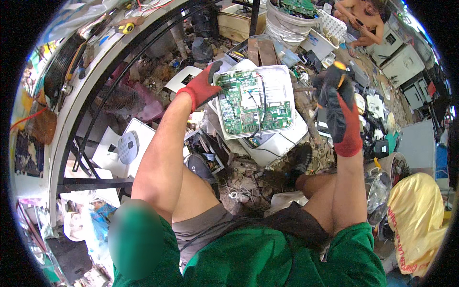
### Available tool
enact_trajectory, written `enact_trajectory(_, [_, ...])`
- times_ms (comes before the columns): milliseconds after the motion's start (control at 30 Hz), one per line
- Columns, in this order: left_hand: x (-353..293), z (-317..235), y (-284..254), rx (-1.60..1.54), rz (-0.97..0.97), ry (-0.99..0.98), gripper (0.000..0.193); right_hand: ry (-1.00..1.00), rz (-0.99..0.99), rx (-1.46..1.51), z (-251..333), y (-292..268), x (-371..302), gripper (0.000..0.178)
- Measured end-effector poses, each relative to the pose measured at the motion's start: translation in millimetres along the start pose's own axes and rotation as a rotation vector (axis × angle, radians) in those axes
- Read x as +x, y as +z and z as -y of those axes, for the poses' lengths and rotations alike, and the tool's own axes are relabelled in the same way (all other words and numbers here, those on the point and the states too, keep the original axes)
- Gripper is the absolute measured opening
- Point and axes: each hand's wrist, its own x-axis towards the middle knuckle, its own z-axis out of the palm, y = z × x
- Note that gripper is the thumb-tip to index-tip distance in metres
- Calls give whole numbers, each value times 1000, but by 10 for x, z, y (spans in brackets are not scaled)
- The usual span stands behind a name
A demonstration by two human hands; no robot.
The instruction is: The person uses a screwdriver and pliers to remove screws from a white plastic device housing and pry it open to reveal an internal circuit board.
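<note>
A white plastic casing lies open in front of me, tilted on another white casing. Inside it sits a green circuit board, with a black cable running across it. My left hand, in a red and black work glove, grips the casing's left edge. To the right of the casing and apart from it, my right hand is raised in a matching glove. Its fingers are wrapped round a tool with a black and orange end; its exact kind is unclear, and the rest is hidden by the glove.
A white bucket filled with circuit boards stands at the back. Another person crouches at the far right. A curved metal frame runs along the left, and a yellow bag lies at the lower right. Scrap and debris cover the ground.
</note>
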Motion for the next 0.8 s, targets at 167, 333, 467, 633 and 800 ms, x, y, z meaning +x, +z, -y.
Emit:
enact_trajectory(167, [-51, -169, -64, -160, 153, 33, 73, -283, 234, -135, 557, 645, 229, 51])
enact_trajectory(333, [-36, -4, 95, 5, -8, -55, 68, -336, 395, -121, 381, 980, 474, 61])
enact_trajectory(467, [23, -105, 72, -89, 85, -151, 56, -386, 362, -189, 169, 942, 469, 65])
enact_trajectory(633, [26, -55, 69, -20, 98, -129, 51, -548, 240, -375, -32, 1011, 559, 56])
enact_trajectory(800, [-33, -47, 136, 1, 43, -132, 50, -583, 230, -373, -273, 906, 562, 55])
